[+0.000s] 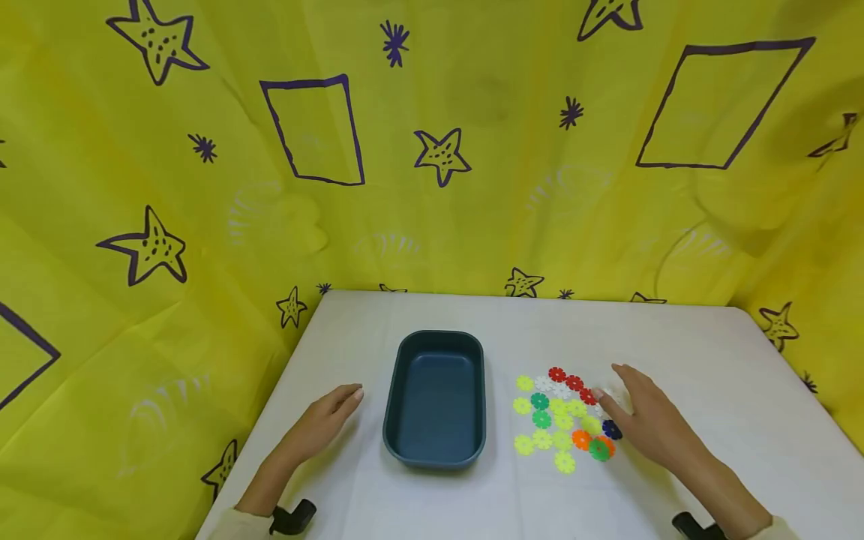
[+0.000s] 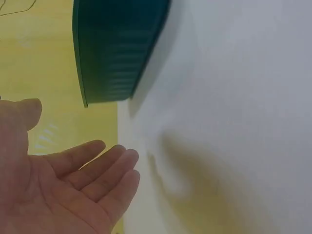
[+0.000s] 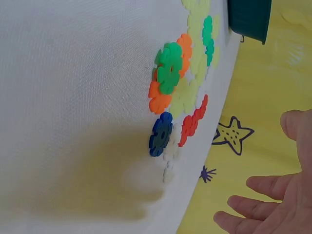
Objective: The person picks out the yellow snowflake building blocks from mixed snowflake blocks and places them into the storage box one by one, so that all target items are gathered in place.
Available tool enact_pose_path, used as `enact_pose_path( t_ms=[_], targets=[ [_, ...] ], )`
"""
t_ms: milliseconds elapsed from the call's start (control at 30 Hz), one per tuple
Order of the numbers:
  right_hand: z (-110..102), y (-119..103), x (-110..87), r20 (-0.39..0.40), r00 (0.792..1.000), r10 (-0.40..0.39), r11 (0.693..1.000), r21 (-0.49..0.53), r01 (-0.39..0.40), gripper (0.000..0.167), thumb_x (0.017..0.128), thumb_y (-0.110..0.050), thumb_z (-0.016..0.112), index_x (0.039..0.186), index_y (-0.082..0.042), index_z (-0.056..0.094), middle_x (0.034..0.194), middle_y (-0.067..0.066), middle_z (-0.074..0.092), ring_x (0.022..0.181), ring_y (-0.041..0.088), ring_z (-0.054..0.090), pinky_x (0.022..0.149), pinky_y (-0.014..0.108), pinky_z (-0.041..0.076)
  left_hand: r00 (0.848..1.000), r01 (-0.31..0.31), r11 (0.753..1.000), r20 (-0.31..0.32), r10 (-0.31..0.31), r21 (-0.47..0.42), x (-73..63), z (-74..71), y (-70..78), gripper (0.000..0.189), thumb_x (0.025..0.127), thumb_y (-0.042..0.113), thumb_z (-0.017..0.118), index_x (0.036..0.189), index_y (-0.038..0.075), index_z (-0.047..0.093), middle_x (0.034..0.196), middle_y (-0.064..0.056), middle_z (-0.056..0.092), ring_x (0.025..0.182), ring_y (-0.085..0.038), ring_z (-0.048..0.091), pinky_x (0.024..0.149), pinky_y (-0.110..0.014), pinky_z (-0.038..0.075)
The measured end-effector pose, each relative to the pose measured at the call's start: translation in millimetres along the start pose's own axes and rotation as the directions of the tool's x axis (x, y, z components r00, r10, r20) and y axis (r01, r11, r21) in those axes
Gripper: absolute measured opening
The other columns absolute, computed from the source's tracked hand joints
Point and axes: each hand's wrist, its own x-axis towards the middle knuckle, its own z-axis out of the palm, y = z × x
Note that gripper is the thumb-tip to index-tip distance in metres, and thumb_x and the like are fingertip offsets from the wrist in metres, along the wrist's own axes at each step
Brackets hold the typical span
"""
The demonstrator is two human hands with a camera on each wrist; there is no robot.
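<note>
reader: where do the discs lie?
author: loose on the desk, right of the tray; left grip and right grip are each spread apart, holding nothing.
reader: handling?
author: probably light, stiff and slippery; best pinched by the notched rim.

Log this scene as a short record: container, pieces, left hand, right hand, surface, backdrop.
container: dark teal tub
pieces: flower-shaped discs, yellow, green, white, red, orange and dark blue, lying right of the tub
left hand: left of the tub, holding nothing
right hand: raised beside the discs, holding nothing
surface: white table
backdrop: yellow sheet with dark drawn stars
</note>
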Motion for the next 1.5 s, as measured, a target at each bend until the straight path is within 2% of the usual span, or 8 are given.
enact_pose_path(
  t_ms=[133,267,467,567,800,900,1267,1500],
  targets=[
    [0.8,0.9,2.2,0.013,1.0,0.003,1.0,0.011,-0.003,0.081,0.108,-0.05,0.056,0.156,0.011,0.034,0.157,0.041,0.033,0.14,0.062,0.034,0.109,0.079,0.032,0.999,-0.029,0.988,0.031,0.034,-0.154,7.5,10.0,4.2,0.061,0.114,0.042,0.046,0.153,-0.004,0.049,0.151,-0.023,0.056,0.139,-0.041,0.056,0.116,-0.056,0.044],
    [0.1,1.1,4.7,0.02,1.0,0.012,1.0,0.012,-0.012,0.082,0.108,-0.051,0.055,0.156,0.011,0.034,0.158,0.041,0.033,0.141,0.063,0.033,0.109,0.08,0.031,0.996,-0.015,0.937,0.074,0.043,-0.349,14.7,20.4,12.8,0.062,0.116,0.038,0.041,0.153,-0.011,0.043,0.153,-0.03,0.052,0.141,-0.045,0.054,0.116,-0.054,0.045],
    [-1.0,0.4,7.3,0.032,0.999,0.034,0.999,0.018,-0.035,0.083,0.108,-0.053,0.054,0.157,0.01,0.033,0.159,0.04,0.031,0.142,0.063,0.031,0.108,0.081,0.03,0.999,0.033,0.887,0.044,-0.014,-0.461,20.3,35.9,25.8,0.062,0.115,0.039,0.043,0.154,-0.009,0.043,0.154,-0.028,0.053,0.143,-0.043,0.052,0.117,-0.053,0.044],
    [-1.1,-0.4,7.4,0.035,0.999,0.034,0.999,0.024,-0.035,0.083,0.108,-0.054,0.053,0.157,0.01,0.033,0.159,0.04,0.031,0.142,0.063,0.031,0.108,0.082,0.03,0.999,0.041,0.885,0.01,-0.04,-0.463,20.9,42.8,28.3,0.058,0.115,0.035,0.046,0.153,-0.009,0.044,0.152,-0.027,0.054,0.141,-0.043,0.053,0.117,-0.054,0.044],
    [-0.9,-1.3,8.4,0.041,0.998,0.04,0.999,0.027,-0.041,0.083,0.108,-0.054,0.053,0.157,0.01,0.033,0.159,0.041,0.031,0.141,0.063,0.031,0.108,0.082,0.031,0.999,0.028,0.922,-0.026,-0.041,-0.386,21.8,53.3,30.1,0.05,0.113,0.029,0.05,0.151,-0.005,0.051,0.151,-0.025,0.055,0.138,-0.041,0.056,0.114,-0.055,0.047],
    [0.1,-1.3,9.2,0.042,0.998,0.04,0.999,0.031,-0.041,0.083,0.108,-0.054,0.052,0.157,0.01,0.033,0.159,0.041,0.031,0.141,0.063,0.031,0.107,0.082,0.031,0.999,0.015,0.936,-0.027,-0.026,-0.353,21.6,54.9,29.7,0.051,0.113,0.029,0.05,0.151,-0.006,0.05,0.154,-0.027,0.053,0.141,-0.043,0.052,0.113,-0.056,0.048],
    [2.5,-2.0,11.3,0.048,0.998,0.037,0.998,0.038,-0.039,0.082,0.109,-0.053,0.052,0.155,0.011,0.035,0.158,0.041,0.03,0.142,0.063,0.031,0.108,0.082,0.031,0.998,0.007,0.946,-0.05,-0.025,-0.325,16.0,58.6,28.7,0.052,0.112,0.027,0.054,0.151,-0.007,0.049,0.153,-0.029,0.053,0.143,-0.043,0.05,0.113,-0.058,0.046],
    [3.7,-1.7,10.9,0.051,0.998,0.035,0.998,0.046,-0.038,0.08,0.109,-0.052,0.051,0.155,0.012,0.035,0.158,0.042,0.031,0.141,0.063,0.032,0.107,0.082,0.031,0.995,-0.016,0.977,-0.099,-0.005,-0.214,15.8,60.1,25.7,0.051,0.111,0.033,0.055,0.146,-0.004,0.058,0.146,-0.025,0.06,0.135,-0.042,0.058,0.11,-0.058,0.049]
  ],
)
